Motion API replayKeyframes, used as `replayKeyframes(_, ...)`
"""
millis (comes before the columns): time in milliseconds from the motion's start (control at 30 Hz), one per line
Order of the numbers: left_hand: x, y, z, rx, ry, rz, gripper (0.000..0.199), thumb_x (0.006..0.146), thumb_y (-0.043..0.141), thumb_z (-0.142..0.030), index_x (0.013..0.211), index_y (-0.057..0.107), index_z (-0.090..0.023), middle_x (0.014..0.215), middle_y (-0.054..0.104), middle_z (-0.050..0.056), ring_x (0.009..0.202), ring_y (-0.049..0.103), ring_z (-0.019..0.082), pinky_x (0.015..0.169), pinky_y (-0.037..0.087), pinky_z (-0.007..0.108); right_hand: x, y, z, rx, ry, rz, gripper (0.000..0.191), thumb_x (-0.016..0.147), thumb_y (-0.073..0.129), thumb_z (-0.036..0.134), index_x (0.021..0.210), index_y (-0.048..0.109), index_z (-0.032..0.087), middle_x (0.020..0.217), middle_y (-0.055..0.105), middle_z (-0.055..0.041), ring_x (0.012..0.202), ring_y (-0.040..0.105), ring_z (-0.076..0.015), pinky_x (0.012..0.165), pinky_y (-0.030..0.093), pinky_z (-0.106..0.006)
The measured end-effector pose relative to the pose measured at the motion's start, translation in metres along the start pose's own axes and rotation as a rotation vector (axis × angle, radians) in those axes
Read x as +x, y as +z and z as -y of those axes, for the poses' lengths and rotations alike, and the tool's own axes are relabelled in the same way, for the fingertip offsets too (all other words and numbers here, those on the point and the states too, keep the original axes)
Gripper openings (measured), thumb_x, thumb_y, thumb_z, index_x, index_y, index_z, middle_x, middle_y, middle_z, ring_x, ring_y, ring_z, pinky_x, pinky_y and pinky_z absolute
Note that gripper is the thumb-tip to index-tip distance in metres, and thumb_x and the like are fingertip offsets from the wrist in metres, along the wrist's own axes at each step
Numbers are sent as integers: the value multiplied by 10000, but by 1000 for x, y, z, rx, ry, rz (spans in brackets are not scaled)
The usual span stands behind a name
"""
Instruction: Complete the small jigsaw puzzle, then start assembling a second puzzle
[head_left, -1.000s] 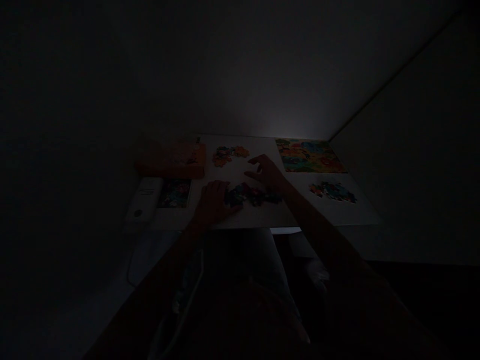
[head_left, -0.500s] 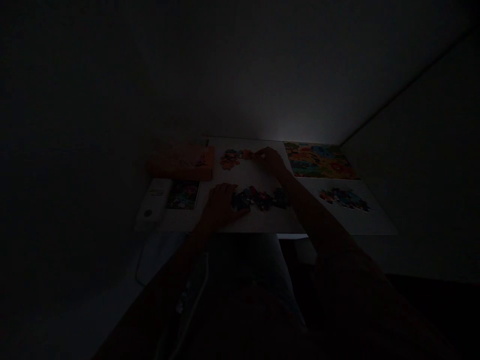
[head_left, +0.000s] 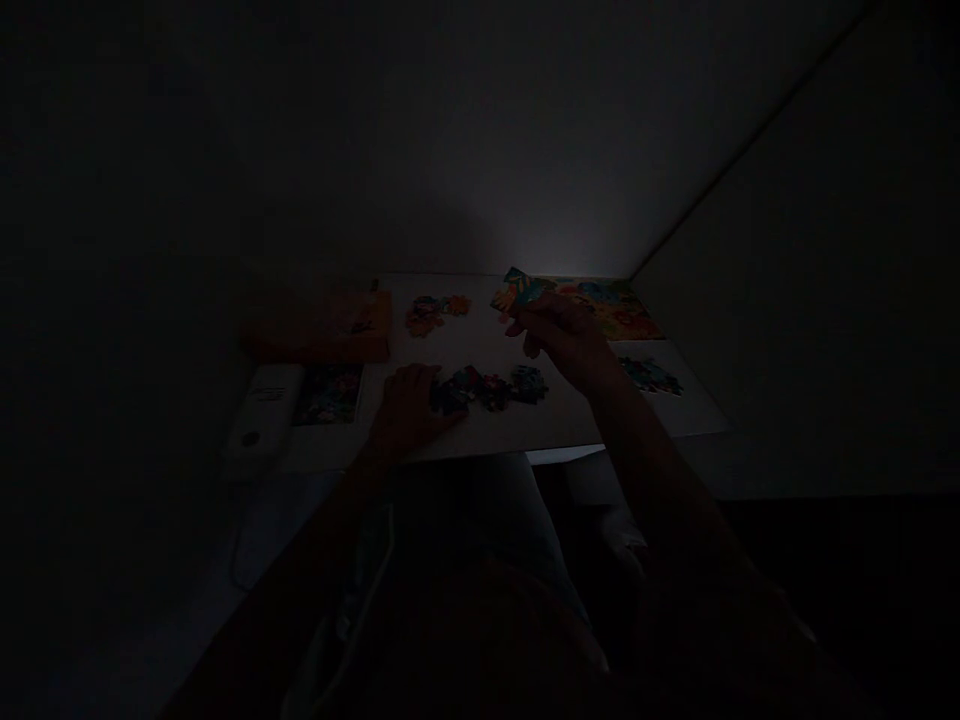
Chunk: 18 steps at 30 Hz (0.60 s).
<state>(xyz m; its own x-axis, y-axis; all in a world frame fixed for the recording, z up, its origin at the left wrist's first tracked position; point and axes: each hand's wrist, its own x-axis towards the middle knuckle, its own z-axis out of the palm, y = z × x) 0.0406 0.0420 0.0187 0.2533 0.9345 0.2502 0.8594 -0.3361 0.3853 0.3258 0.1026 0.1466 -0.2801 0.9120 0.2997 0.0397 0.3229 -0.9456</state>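
Behind right hand [head_left: 568, 341], puzzle pieces [head_left: 517, 290] part-hidden.

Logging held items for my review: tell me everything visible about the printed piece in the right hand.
The printed piece looks like thin card, coloured teal, orange and yellow with leaf-like shapes; a dark corner points up. The right hand pinches its lower edge, holding it tilted, printed face toward the camera, apparently above the white table. Dimness hides whether it is one piece or several joined.
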Motion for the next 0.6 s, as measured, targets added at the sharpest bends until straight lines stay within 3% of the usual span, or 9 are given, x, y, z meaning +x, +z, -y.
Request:
replayKeyframes(167, -1, 1, 1, 9, 18, -17, 761, 980, 846, -641, 1570, 606, -223, 1539, 678, 212, 1464, 613, 440, 1281, 473, 612, -20, -2, 17, 21, 4, -8, 505, 895, 941, 774, 964, 778, 302, 974, 850, -9, 647, 663, -137, 570, 577, -297)
replayKeyframes(300, -1, 3, 2, 11, 18, -39, 744, 983, 837, -636, 1561, 612, -226, 1522, 687, 210, 1442, 623, 440, 1282, 470, 622, -22, -8, 14, -83, -8, -19, 465, 935, 906, 760, 956, 815, 305, 931, 829, 1, 635, 633, -144, 613, 594, -324)
replayKeyframes(467, 0, 1, 0, 19, 16, -9, 739, 991, 833, -644, 1560, 615, -226, 1543, 686, 212, 1464, 609, 442, 1276, 470, 623, -16, -19, -30, -397, 32, 41, 413, 1006, 807, 724, 966, 860, 317, 960, 837, -30, 888, 763, -253, 825, 638, -417)
replayKeyframes(600, -1, -1, -1, 12, 17, -2, 747, 1003, 835, -652, 1566, 615, -213, 1548, 683, 216, 1470, 601, 438, 1270, 476, 620, -14, -20, -77, -837, 102, 140, 287, 1012, 818, 572, 949, 884, 300, 1027, 864, -99, 965, 786, -340, 968, 629, -542)
